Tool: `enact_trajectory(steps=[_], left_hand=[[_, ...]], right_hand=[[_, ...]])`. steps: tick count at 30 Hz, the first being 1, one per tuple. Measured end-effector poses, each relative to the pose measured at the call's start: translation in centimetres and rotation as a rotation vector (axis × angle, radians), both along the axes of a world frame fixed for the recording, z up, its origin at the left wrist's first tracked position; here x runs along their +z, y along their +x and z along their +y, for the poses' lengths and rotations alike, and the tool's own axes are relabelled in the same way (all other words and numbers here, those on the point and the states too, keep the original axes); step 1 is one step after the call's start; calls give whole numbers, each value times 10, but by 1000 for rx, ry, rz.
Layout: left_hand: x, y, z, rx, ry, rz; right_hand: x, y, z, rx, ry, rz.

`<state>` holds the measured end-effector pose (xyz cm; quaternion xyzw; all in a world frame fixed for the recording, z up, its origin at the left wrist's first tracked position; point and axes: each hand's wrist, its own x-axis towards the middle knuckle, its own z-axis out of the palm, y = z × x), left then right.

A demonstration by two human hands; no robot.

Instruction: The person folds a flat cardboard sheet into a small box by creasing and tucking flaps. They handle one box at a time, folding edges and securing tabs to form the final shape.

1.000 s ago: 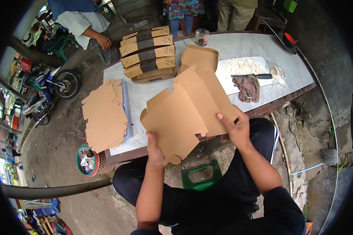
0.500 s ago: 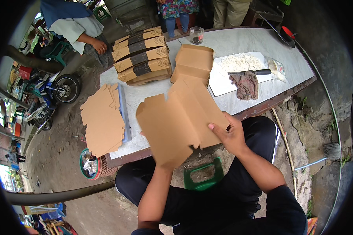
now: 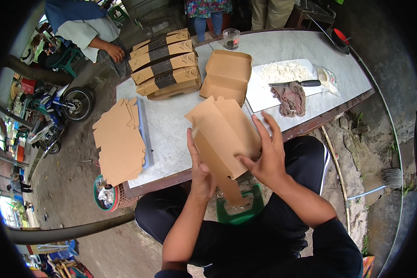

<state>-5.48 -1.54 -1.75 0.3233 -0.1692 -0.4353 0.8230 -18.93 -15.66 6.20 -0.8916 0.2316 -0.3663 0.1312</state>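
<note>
A partly folded brown cardboard box (image 3: 228,134) is between my hands over the table's near edge, with its sides bent up and a flap hanging toward me. My left hand (image 3: 200,178) grips its left side, fingers stretched along the outside and the thumb near the flap. At its right side, my right hand (image 3: 269,160) holds it with the thumb inside and the fingers outside. Just beyond stands an open, folded cardboard box (image 3: 227,69). Flat cardboard blanks (image 3: 118,143) lie stacked at the left on a blue tray (image 3: 147,139).
Closed boxes with black bands (image 3: 167,69) stand stacked on the marble-topped table (image 3: 171,113). A white board (image 3: 259,99) bears white shreds, a knife (image 3: 294,84) and a brown cloth (image 3: 292,102). A glass (image 3: 231,39) stands at the back. Below are a green stool (image 3: 224,213) and a waste basket (image 3: 125,197).
The cardboard in my hands has gone from a wide, nearly flat sheet to a box shape with raised sides. My left hand has come up into view along its left side.
</note>
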Motion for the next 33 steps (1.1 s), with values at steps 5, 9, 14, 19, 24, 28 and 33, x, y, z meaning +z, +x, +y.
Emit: enact_trajectory(steps=[5, 9, 14, 19, 24, 28, 33], left_hand=[[12, -11, -23, -24, 92, -106], [21, -25, -39, -7, 113, -247], [2, -39, -42, 441, 505, -626], [12, -43, -50, 462, 395, -514], [25, -41, -35, 152, 373, -360], [40, -44, -33, 108, 215, -257], [30, -50, -31, 157, 305, -272]], right_hand=[[-12, -7, -8, 486, 774, -110], [-55, -27, -14, 330, 1317, -25], [-47, -28, -20, 521, 1850, -323], [-32, -36, -28, 667, 1698, -188], [-36, -33, -39, 592, 1499, -75], [-36, -36, -46, 542, 1426, -86], [-39, -26, -44, 463, 1446, -107]])
